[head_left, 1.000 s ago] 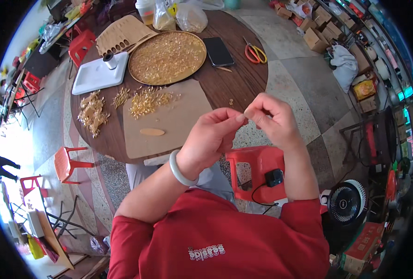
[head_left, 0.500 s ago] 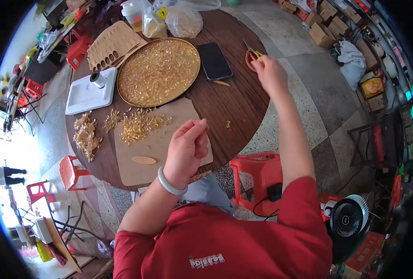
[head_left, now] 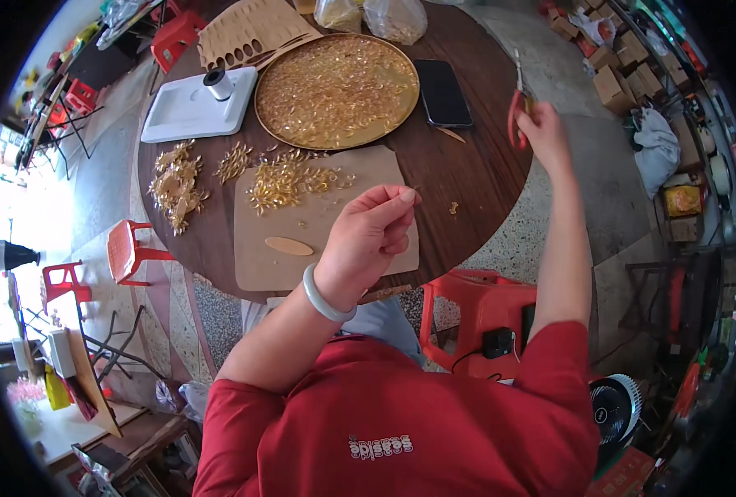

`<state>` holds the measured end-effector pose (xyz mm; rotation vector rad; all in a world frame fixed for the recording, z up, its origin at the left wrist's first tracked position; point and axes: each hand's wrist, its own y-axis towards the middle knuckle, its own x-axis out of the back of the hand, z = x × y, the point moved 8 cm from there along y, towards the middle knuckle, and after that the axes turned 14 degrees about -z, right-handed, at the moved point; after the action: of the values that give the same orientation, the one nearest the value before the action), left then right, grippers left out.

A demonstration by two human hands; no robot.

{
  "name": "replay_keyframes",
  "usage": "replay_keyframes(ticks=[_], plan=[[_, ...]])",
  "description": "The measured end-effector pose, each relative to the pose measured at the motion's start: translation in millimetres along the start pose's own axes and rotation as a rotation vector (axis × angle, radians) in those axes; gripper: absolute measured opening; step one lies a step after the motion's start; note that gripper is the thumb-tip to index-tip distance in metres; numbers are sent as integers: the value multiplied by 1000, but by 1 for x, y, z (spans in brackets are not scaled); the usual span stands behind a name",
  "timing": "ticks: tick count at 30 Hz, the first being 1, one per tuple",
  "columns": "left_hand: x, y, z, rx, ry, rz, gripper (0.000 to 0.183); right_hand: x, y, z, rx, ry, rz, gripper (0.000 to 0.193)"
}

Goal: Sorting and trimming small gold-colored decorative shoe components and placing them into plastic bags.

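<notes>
My left hand (head_left: 376, 224), with a pale bangle (head_left: 322, 296) on its wrist, is raised over the brown mat (head_left: 256, 269). Its thumb and forefinger pinch together; whatever is between them is too small to make out. At the table's right edge my right hand (head_left: 546, 137) is closed on the red handle of the scissors (head_left: 514, 120), whose blades point away from me. A heap of small gold, shiny pieces (head_left: 289, 182) lies on the mat, beside a flat wooden oval (head_left: 289, 246). More such pieces fill the round tray (head_left: 259, 116) behind.
Left on the round table (head_left: 476, 170) are a white tray (head_left: 190, 124), a dark-and-white cylinder (head_left: 218, 83) and another gold heap (head_left: 177, 186). A black phone (head_left: 443, 93) lies right of the round tray; slotted board (head_left: 256, 33) and bags (head_left: 397, 21) stand behind. Red stool (head_left: 476, 306) beside me.
My view has shifted, so the table sits higher and further right. The scissors have turned from slanting left to pointing nearly straight away, with my right hand on them. My left hand stays pinched.
</notes>
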<state>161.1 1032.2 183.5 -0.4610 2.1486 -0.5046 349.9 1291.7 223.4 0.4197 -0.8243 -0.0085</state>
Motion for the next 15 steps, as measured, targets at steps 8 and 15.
replay_keyframes(ticks=[8,15], plan=[[14,-8,-7,-54,19,-1,12,33,-179,78,-66,396,236,30],[6,-17,1,-111,73,23,12,26,-209,103,185,258,216,36]])
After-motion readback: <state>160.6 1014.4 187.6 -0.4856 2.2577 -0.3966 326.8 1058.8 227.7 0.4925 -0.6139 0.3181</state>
